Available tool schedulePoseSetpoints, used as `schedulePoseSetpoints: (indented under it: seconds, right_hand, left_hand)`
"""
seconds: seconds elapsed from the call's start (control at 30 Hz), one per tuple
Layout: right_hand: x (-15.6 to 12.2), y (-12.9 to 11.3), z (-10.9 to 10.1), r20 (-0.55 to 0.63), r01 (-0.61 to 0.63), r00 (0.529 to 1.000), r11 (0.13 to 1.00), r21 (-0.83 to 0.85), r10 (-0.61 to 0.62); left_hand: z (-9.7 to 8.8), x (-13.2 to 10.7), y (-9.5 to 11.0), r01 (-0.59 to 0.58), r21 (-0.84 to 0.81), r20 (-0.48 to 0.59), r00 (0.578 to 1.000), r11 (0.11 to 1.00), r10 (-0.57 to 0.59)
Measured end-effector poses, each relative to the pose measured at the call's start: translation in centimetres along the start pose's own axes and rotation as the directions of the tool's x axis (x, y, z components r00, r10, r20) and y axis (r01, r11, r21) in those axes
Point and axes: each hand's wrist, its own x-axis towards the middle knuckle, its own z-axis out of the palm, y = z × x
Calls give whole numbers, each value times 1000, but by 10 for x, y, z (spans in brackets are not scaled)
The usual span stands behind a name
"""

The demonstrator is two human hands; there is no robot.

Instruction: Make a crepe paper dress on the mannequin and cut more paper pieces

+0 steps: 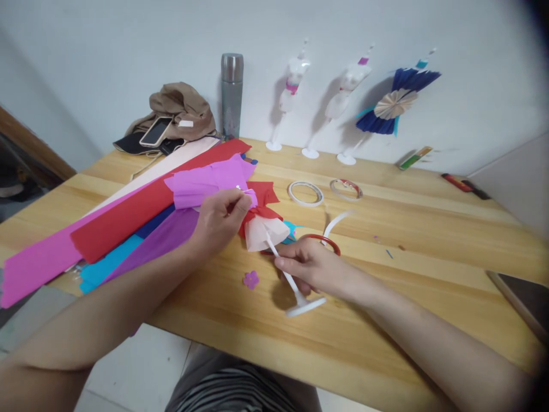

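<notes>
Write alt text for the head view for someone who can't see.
A person holds a paper-dressed figure above a wooden table, left grip near its top, right grip on its stem. Colored sheets lie at left; three more figures and a flask stand by the wall.

Soft light covers my worktop [429, 240], throwing shadows leftward on the wall [128, 46]. Blackness rounds my view's right corners.

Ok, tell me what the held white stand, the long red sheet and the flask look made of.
White stand: probably plastic; smooth, evenly white, without grain.
Red sheet: likely crepe paper; matte, thin, though fabric is possible.
Flask: apparently metal, shiny silver at the top, duller grey below.
</notes>
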Motion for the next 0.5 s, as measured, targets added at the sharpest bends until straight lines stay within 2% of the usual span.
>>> schedulePoseSetpoints:
  seconds: [0.07, 0.17, 0.27, 0.4, 0.5]
  right_hand:
    - [-6, -4, -3, -41, 63, 997, 986, -154, -70]
    - [-17, -7, -15, -79, 166, 974, 903, -396, -213]
    - [-24, -6, -31, -145, 217, 940, 869, -446, -309]
    - [-20, -5, -44, -343, 228, 846, 859, -459, -408]
    - [-7, -6, -46, -394, 283, 763, 813, -509, -513]
  left_hand:
    - [-3, 4, 0, 26, 30, 31, 999, 999, -27]
    - [-9, 11, 1, 33, 124, 111, 993, 992, -47]
    - [-12, 13, 2, 22, 207, 206, 976, 978, -66]
    - [-7, 9, 3, -60, 241, 250, 968, 969, -2]
    - [1, 6, 0, -129, 228, 230, 970, 965, 75]
